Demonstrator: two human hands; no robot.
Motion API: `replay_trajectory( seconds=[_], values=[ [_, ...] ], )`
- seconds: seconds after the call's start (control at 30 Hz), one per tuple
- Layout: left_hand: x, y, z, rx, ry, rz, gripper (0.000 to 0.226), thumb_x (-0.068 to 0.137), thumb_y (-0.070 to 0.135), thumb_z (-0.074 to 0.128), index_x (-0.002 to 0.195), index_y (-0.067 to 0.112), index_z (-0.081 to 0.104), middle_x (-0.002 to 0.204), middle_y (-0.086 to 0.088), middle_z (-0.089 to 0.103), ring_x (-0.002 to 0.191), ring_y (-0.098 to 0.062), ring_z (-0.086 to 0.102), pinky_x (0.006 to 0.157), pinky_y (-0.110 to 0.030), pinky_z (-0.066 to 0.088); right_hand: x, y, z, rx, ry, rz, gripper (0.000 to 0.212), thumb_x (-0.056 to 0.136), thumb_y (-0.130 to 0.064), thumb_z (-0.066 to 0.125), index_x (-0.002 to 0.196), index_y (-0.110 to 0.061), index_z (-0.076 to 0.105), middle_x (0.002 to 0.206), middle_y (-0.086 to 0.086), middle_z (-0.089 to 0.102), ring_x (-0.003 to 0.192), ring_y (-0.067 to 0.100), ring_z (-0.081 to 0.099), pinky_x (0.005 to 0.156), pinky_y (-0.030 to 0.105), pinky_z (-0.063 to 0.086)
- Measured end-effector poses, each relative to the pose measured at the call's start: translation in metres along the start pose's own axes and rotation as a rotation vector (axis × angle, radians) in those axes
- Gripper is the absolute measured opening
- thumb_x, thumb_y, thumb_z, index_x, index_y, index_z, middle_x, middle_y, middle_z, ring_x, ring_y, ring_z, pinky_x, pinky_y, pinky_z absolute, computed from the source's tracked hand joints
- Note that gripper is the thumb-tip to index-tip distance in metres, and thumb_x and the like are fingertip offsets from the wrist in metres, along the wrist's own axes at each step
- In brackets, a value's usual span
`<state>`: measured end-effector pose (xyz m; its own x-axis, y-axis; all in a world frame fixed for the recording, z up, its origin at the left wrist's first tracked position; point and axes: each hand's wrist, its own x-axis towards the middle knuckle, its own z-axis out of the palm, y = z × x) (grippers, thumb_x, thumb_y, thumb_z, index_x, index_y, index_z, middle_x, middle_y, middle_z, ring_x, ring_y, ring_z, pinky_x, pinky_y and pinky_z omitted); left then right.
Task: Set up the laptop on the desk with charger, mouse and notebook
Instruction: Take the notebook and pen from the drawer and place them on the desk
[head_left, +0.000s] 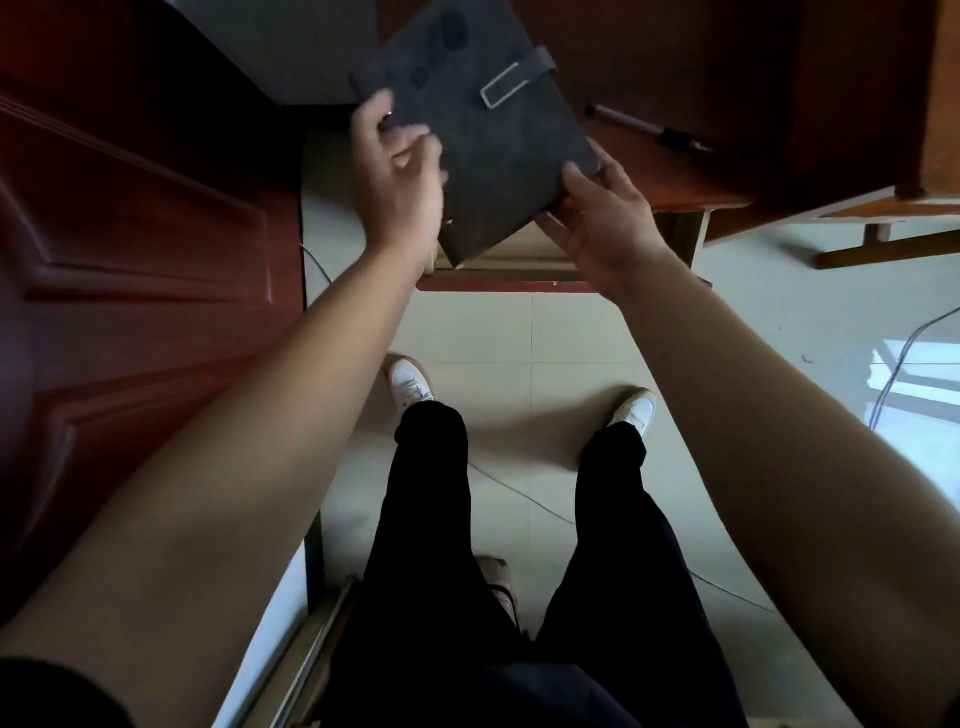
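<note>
At 12 o'clock in the head view, a dark grey notebook (483, 140) is held up in both hands, tilted so its near corner points down toward 6 o'clock. A strap (514, 83) with a pale clasp closes its cover at the upper right.

The left hand (400, 176) comes in from 7 o'clock on a long bare forearm, its back toward the camera. It grips the notebook's left edge, the thumb laid on the cover and the fingers curled at the edge. This hand is slightly blurred, so the exact finger placing is hard to read.

The right hand (602, 213) reaches in from 5 o'clock, wrist bent upward. It pinches the lower right edge, with the thumb pressed on top of the cover and the fingers underneath.

Directly below the notebook, at its 6 o'clock, a pale wooden drawer (498, 262) stands pulled out; whether the notebook's corner touches it cannot be told. The reddish-brown desk (727, 78) fills the frame from 1 to 2 o'clock. A pen (649, 130) lies on it at the notebook's 3 o'clock, just beside it.

A dark red panelled door (130, 234) takes up 9 o'clock. At 6 o'clock, legs in black trousers (431, 519) end in white shoes (410, 382) on a pale tiled floor (519, 338). Thin cables (519, 493) trail across the floor.
</note>
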<state>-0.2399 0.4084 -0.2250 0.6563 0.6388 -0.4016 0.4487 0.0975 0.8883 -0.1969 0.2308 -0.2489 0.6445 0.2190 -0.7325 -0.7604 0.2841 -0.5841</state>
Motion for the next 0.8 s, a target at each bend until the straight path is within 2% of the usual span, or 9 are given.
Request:
replay_trajectory(
  seconds=[0.1, 0.17, 0.3, 0.37, 0.43, 0.5, 0.57, 0.7, 0.8],
  values=[
    [0.013, -0.001, 0.017, 0.281, -0.166, 0.015, 0.055, 0.085, 0.024, 0.063, 0.137, 0.015, 0.050, 0.130, -0.006, 0.060, 0.116, -0.016, 0.060, 0.100, -0.032, 0.050, 0.011, -0.007, -0.005, -0.438, 0.211, -0.039, 0.045, 0.098, -0.008, 0.060, 0.141, -0.016, 0.054, 0.129, 0.005, 0.063, 0.113, 0.023, 0.065, 0.092, 0.039, 0.059],
    [0.016, -0.012, 0.019, 0.460, -0.206, 0.071, 0.052, 0.089, 0.024, 0.063, 0.139, 0.013, 0.051, 0.138, -0.006, 0.057, 0.125, -0.016, 0.054, 0.105, -0.027, 0.042, 0.012, -0.009, -0.014, -0.561, 0.258, -0.033, 0.045, 0.097, -0.010, 0.059, 0.141, -0.019, 0.055, 0.122, -0.001, 0.065, 0.107, 0.017, 0.066, 0.090, 0.036, 0.060],
    [-0.012, -0.043, 0.013, 0.637, -0.173, 0.387, 0.053, 0.089, 0.016, 0.062, 0.136, -0.004, 0.050, 0.138, -0.023, 0.052, 0.132, -0.035, 0.048, 0.110, -0.034, 0.034, 0.001, 0.001, -0.029, -0.655, 0.290, -0.055, 0.035, 0.095, -0.017, 0.059, 0.130, -0.021, 0.061, 0.108, -0.002, 0.068, 0.100, 0.019, 0.067, 0.086, 0.039, 0.061],
    [-0.032, -0.063, 0.015, 0.689, -0.044, 0.380, 0.066, 0.088, 0.027, 0.066, 0.141, -0.005, 0.044, 0.144, -0.027, 0.044, 0.137, -0.041, 0.040, 0.112, -0.039, 0.029, -0.005, 0.012, -0.038, -0.709, 0.327, -0.032, 0.036, 0.095, -0.020, 0.058, 0.130, -0.021, 0.062, 0.111, 0.000, 0.068, 0.100, 0.021, 0.066, 0.088, 0.040, 0.060],
    [-0.049, -0.076, 0.020, 0.555, 0.121, 0.114, 0.089, 0.081, 0.044, 0.070, 0.148, -0.003, 0.034, 0.152, -0.025, 0.035, 0.143, -0.039, 0.032, 0.115, -0.039, 0.024, -0.011, 0.023, -0.050, -0.659, 0.354, 0.077, 0.035, 0.097, -0.024, 0.056, 0.131, -0.019, 0.061, 0.112, 0.000, 0.067, 0.099, 0.019, 0.066, 0.086, 0.038, 0.060],
    [-0.055, -0.084, 0.018, 0.238, 0.255, -0.383, 0.114, 0.070, 0.065, 0.072, 0.155, 0.008, 0.022, 0.158, -0.016, 0.027, 0.146, -0.032, 0.028, 0.119, -0.042, 0.025, -0.018, 0.032, -0.061, -0.617, 0.359, 0.254, 0.031, 0.100, -0.033, 0.051, 0.122, -0.015, 0.063, 0.109, 0.003, 0.068, 0.103, 0.022, 0.067, 0.086, 0.038, 0.059],
    [-0.055, -0.091, 0.017, -0.038, 0.220, -0.759, 0.116, 0.062, 0.081, 0.070, 0.153, 0.025, 0.025, 0.159, -0.002, 0.026, 0.146, -0.027, 0.028, 0.117, -0.048, 0.032, -0.022, 0.037, -0.071, -0.568, 0.333, 0.441, 0.040, 0.102, -0.044, 0.046, 0.118, -0.009, 0.059, 0.111, 0.007, 0.068, 0.104, 0.026, 0.067, 0.085, 0.039, 0.058],
    [-0.050, -0.090, 0.022, -0.399, 0.006, -0.801, 0.069, 0.074, 0.077, 0.065, 0.127, 0.036, 0.049, 0.149, -0.002, 0.040, 0.133, -0.025, 0.041, 0.109, -0.050, 0.041, -0.015, 0.037, -0.088, -0.058, 0.380, 0.434, 0.035, 0.100, -0.033, 0.052, 0.125, -0.011, 0.040, 0.130, 0.014, 0.050, 0.117, 0.038, 0.058, 0.088, 0.046, 0.057],
    [-0.040, -0.081, 0.025, -0.660, -0.016, -0.803, 0.076, 0.078, 0.079, 0.058, 0.131, 0.025, 0.058, 0.134, -0.008, 0.059, 0.126, -0.028, 0.055, 0.107, -0.046, 0.043, -0.010, 0.030, -0.090, 0.267, 0.471, 0.277, 0.035, 0.094, -0.023, 0.054, 0.124, -0.006, 0.054, 0.131, 0.016, 0.054, 0.114, 0.034, 0.060, 0.095, 0.045, 0.055]
  ],
)
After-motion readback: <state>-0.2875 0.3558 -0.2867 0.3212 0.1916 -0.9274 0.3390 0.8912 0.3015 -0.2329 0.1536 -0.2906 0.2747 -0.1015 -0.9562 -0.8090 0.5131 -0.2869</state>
